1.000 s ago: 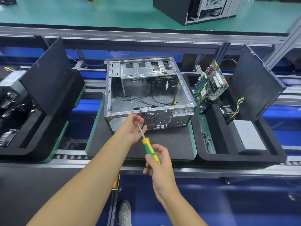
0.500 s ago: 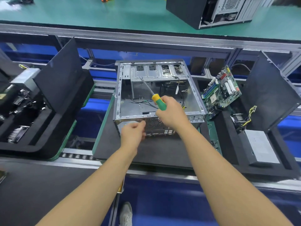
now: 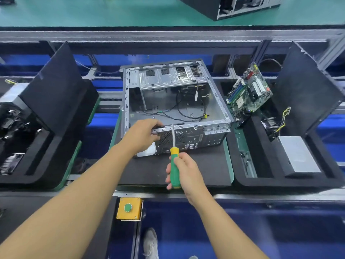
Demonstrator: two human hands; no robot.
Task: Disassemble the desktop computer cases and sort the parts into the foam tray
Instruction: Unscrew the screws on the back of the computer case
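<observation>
An open grey computer case [image 3: 214, 101] lies on a black mat [image 3: 203, 165] in the middle, with loose black cables inside. My left hand [image 3: 143, 134] grips the near rear edge of the case, fingers curled over its rim. In front of the case, my right hand [image 3: 183, 172] holds a green and yellow screwdriver [image 3: 174, 161] upright, its tip against the rear panel. A black foam tray [image 3: 285, 182] on the right holds a green motherboard [image 3: 248, 92], a grey power supply [image 3: 296, 156] and a part with yellow wires [image 3: 274, 124].
A second black foam tray [image 3: 46, 161] with dark parts stands at the left. Another dark computer case [image 3: 229, 6] sits on the green bench behind. A yellow box with a green button [image 3: 128, 208] is mounted at the near rail. My shoe [image 3: 151, 242] shows below.
My right hand has drawn the screwdriver back out of the case to the near side of the rear panel. My left hand has moved up onto the case's rear rim.
</observation>
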